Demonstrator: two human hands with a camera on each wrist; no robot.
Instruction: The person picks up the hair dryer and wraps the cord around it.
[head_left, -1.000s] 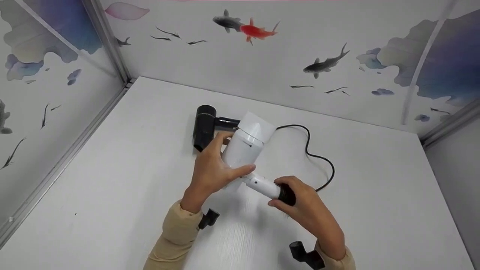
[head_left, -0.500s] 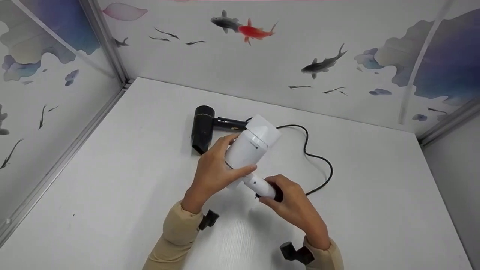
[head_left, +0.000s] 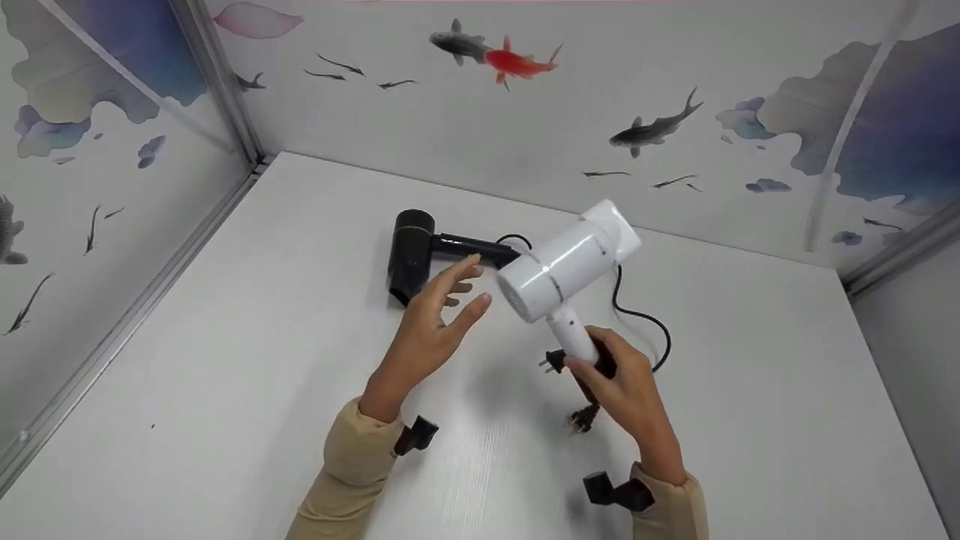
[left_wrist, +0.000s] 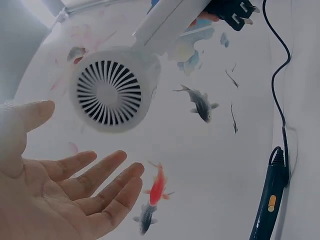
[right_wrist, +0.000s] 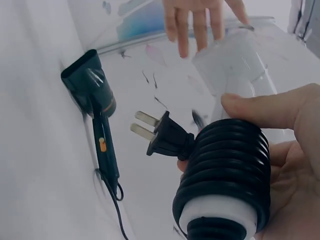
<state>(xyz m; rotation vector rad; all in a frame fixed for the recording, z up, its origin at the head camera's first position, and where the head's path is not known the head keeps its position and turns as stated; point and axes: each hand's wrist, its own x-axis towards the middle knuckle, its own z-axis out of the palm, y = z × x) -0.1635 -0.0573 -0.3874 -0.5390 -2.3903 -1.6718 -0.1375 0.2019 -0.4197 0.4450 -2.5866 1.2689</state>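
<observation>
One white dryer point(head_left: 566, 266) is held above the table point(head_left: 225, 315) by the right hand point(head_left: 622, 379), clamped round its handle point(head_left: 571, 335) and coiled cord point(right_wrist: 227, 157), while the left hand point(head_left: 429, 330), apart with fingers spread, is near the black dryer point(head_left: 411, 251) lying on the table

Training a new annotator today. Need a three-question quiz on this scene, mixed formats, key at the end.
1. Which hand holds the white dryer?
2. True or false: the black dryer lies on the table.
3. Fill in: in the right wrist view, a black ____ is coiled round the white dryer's handle.

Key:
1. The right hand.
2. True.
3. Cord.
</observation>
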